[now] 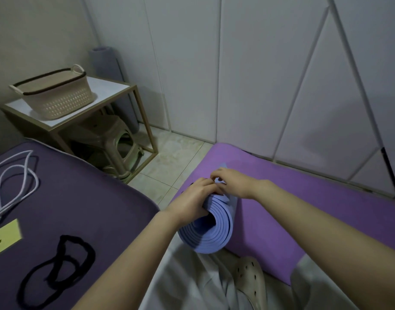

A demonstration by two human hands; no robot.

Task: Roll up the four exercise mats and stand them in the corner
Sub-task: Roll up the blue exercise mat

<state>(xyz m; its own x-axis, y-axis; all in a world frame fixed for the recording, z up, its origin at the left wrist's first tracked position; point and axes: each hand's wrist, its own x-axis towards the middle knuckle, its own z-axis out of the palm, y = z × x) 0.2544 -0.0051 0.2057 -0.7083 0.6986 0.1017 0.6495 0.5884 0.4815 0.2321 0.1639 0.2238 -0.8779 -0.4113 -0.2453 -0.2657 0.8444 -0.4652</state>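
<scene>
One grey roll upright in the corner, seemingly a finished mat. Next, blue roll, wound tight over purple mat, gripped by left hand, right hand pinching its flap. Purple and dark mat unrolled.

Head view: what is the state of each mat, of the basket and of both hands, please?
Blue-violet foam mat: rolled up, held by both hands.
Bright purple foam mat: unrolled, flat on the floor.
Dark purple foam mat: unrolled, flat.
Grey foam mat: rolled, standing upright in the corner.
Beige perforated plastic basket: upright on the white-topped table.
Left hand: grips the blue-violet roll.
Right hand: fingers curled on the roll's top.
</scene>
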